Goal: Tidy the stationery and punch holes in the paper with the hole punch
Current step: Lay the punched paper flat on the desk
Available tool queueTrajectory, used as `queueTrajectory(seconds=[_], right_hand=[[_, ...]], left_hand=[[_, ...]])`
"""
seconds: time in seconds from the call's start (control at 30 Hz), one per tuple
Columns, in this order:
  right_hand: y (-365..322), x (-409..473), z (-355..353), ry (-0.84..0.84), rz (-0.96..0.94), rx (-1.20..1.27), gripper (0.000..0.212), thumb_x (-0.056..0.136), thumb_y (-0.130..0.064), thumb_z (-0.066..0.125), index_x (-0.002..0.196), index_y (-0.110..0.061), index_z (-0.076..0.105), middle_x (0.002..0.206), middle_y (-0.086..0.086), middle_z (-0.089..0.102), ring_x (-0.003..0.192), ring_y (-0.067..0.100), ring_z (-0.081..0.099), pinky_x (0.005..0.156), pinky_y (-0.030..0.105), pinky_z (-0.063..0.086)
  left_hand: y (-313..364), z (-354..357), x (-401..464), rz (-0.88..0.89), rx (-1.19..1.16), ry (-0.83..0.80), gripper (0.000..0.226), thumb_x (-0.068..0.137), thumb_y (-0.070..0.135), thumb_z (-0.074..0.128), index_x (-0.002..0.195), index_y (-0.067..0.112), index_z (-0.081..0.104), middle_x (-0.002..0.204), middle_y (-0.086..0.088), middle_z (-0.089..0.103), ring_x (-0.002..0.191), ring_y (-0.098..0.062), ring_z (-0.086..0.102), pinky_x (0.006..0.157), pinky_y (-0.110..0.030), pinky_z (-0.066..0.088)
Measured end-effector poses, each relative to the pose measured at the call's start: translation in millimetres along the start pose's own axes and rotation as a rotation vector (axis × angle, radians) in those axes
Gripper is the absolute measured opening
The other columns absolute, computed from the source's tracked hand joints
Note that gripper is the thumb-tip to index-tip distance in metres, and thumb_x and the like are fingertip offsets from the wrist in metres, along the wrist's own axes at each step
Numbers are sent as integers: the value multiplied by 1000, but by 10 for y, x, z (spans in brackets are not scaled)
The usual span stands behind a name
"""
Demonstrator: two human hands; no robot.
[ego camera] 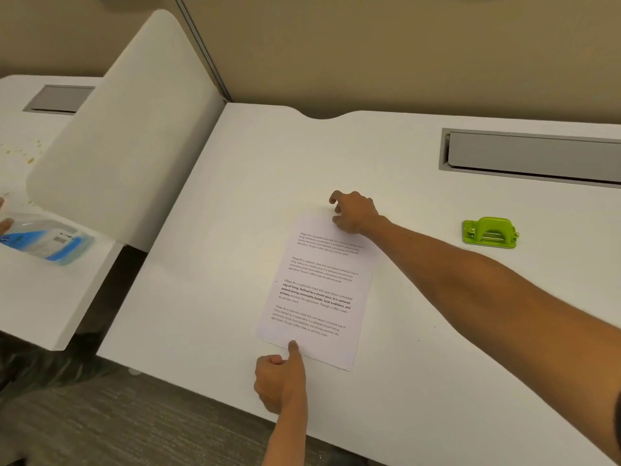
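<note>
A printed sheet of paper [316, 290] lies flat on the white desk [208, 264], slightly turned, with two small holes showing along its left edge. My left hand [280, 381] presses its thumb down on the sheet's near edge, the other fingers curled. My right hand [353, 211] reaches over the far edge, fingertips curled on the top of the sheet. A green hole punch [490, 232] stands on the desk well to the right of the paper, apart from both hands.
A grey cable hatch [534, 158] is set into the desk at the back right. A white divider panel [127, 136] stands at the left. Beyond it, on the neighbouring desk, another person's fingers [5, 223] hold a blue and clear plastic pack [47, 240].
</note>
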State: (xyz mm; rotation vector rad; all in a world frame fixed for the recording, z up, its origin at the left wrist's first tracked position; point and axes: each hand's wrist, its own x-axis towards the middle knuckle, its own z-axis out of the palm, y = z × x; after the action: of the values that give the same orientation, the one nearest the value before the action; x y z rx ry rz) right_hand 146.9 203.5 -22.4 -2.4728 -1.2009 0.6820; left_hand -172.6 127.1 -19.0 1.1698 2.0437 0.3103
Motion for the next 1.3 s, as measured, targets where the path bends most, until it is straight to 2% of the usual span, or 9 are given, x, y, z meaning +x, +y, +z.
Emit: queueTrajectory(seconds=[0.13, 0.3, 0.47, 0.6, 0.73, 0.87, 1.03, 1.17, 1.3], right_hand=[[374, -293, -129, 52, 40, 44, 34, 90, -16, 56, 123, -16, 56, 119, 3, 65, 110, 27, 59, 92, 39, 47], [959, -849, -340, 181, 75, 128, 32, 88, 2, 46, 111, -6, 67, 110, 11, 70, 102, 32, 62, 87, 40, 52], [1431, -1505, -441, 234, 104, 162, 41, 82, 13, 43, 110, 0, 69, 104, 16, 72, 98, 33, 65, 87, 42, 51], [1717, -1958, -303, 260, 183, 151, 49, 83, 13, 43, 121, -5, 66, 120, 14, 67, 112, 31, 60, 95, 38, 47], [1931, -2218, -168, 158, 257, 68, 58, 85, 9, 45, 138, -13, 54, 146, 5, 51, 135, 24, 45, 111, 31, 33], [1897, -2239, -111, 57, 222, 10, 62, 89, 1, 44, 149, -16, 39, 157, 3, 37, 143, 23, 34, 115, 35, 31], [1668, -1945, -104, -58, 105, -114, 62, 99, -14, 42, 155, -10, 18, 165, 6, 14, 151, 20, 14, 119, 40, 22], [1470, -1664, -33, -133, 39, -304, 60, 103, -24, 35, 154, -2, 13, 165, 14, 8, 152, 25, 6, 120, 49, 14], [1302, -1708, 235, -48, 49, -350, 63, 101, -33, 32, 153, 0, 16, 164, 19, 9, 152, 29, 8, 119, 51, 17]], left_hand=[[30, 3, -71, 114, -7, 33, 32, 83, 36, 77, 80, 13, 55, 71, -2, 58, 69, -25, 57, 65, -35, 43], [285, 231, -302, 435, -19, -63, 28, 82, 28, 78, 79, 12, 55, 74, -1, 61, 70, -27, 61, 63, -31, 42], [560, 648, -616, 705, -6, -393, 21, 81, 18, 77, 76, 15, 57, 67, 5, 62, 58, -13, 62, 55, -26, 46], [722, 960, -819, 837, -23, -636, 13, 87, 16, 72, 81, 12, 61, 76, 2, 66, 67, 1, 61, 64, -13, 46], [889, 1218, -934, 727, -36, -844, 22, 103, 24, 48, 96, 12, 66, 97, -7, 72, 98, -21, 66, 86, -38, 49], [1127, 1414, -939, 620, -71, -932, 38, 107, 32, 32, 112, 11, 64, 118, -10, 69, 116, -24, 61, 96, -43, 47], [1320, 1608, -853, 563, -93, -958, 48, 107, 43, 27, 123, 10, 58, 129, -11, 64, 124, -22, 57, 105, -46, 43], [1309, 1648, -723, 541, -108, -951, 48, 107, 42, 29, 125, 8, 58, 131, -12, 63, 125, -23, 56, 108, -47, 42], [1264, 1612, -637, 508, -145, -947, 51, 107, 41, 29, 129, 3, 56, 133, -15, 61, 126, -25, 56, 110, -46, 42]])
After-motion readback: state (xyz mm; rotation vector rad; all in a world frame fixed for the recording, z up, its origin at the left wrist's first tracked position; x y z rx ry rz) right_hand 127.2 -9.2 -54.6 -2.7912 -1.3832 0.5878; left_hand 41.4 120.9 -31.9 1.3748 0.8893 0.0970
